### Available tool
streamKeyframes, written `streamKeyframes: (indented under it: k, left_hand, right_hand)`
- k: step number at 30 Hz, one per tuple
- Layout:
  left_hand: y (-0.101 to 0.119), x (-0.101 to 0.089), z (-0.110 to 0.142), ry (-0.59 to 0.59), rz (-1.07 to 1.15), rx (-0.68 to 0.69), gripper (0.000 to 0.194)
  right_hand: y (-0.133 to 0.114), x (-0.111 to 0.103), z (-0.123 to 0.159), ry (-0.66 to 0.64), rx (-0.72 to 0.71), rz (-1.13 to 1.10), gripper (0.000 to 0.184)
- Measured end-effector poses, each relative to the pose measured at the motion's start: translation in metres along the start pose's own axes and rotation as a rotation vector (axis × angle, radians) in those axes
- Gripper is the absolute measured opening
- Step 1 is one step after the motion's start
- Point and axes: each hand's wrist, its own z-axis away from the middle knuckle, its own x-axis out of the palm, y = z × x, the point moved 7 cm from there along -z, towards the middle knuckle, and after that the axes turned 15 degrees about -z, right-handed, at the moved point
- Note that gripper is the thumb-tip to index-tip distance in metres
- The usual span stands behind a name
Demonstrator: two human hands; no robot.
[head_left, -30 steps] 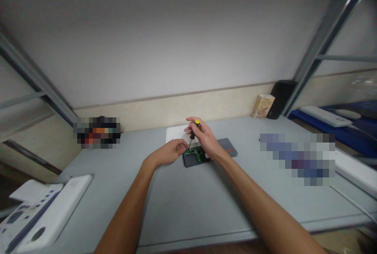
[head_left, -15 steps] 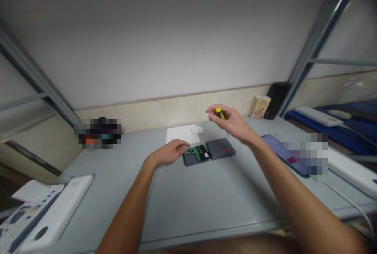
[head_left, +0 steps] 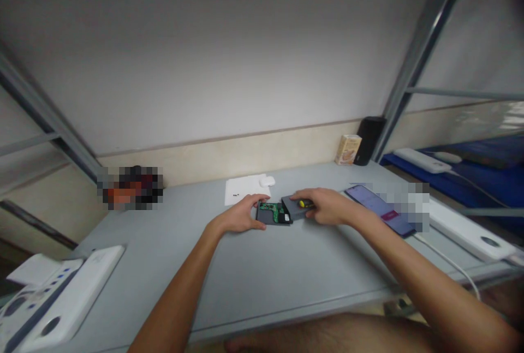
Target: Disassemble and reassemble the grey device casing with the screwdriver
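Note:
My left hand holds the left end of a flat dark grey case half, thumb on the near side and fingers on the far side. A green circuit board sits in that half. My right hand grips the matching dark grey cover, whose left edge is close against the open half; I cannot tell whether they touch. A yellow-and-black screwdriver is tucked in the same hand, its shaft hidden. Behind lies a white sheet with a few tiny dark pieces, perhaps screws.
A rounded white object rests on the sheet. To the right lie a phone and a white power strip with a cable. A small box and a black speaker-like block stand at the back. White equipment lies left.
My right hand has come down from the air with the screwdriver and taken hold of the cover, which is now tilted. My left hand has spread around the case half's end.

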Motion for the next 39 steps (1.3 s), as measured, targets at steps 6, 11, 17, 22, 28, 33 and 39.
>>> streamKeyframes:
  k: [6,11,17,22,28,33,39]
  left_hand:
    - [0.002,0.002,-0.004,0.092,0.011,0.015,0.086]
    - [0.005,0.005,-0.006,0.154,0.027,0.036,0.084]
    - [0.009,0.011,-0.009,0.178,0.08,0.043,0.086]
    - [0.015,0.008,-0.009,0.134,0.122,0.024,0.091]
    - [0.014,0.011,-0.005,-0.055,0.287,0.048,0.116]
    - [0.013,0.007,-0.005,-0.026,0.115,0.031,0.109]
    - [0.022,-0.002,0.004,-0.024,-0.135,0.004,0.088]
  right_hand:
    - [-0.005,-0.003,0.005,-0.012,0.034,-0.006,0.064]
    - [-0.012,0.0,0.011,0.003,0.016,-0.018,0.059]
    - [-0.023,0.015,0.013,0.025,-0.02,0.007,0.064]
    - [-0.029,0.025,0.009,0.046,-0.043,-0.052,0.064]
    - [-0.043,0.042,-0.002,0.051,-0.142,-0.125,0.063]
    - [-0.042,0.047,-0.004,0.066,-0.184,-0.163,0.063]
    - [-0.056,0.006,0.0,0.405,-0.265,-0.293,0.028]
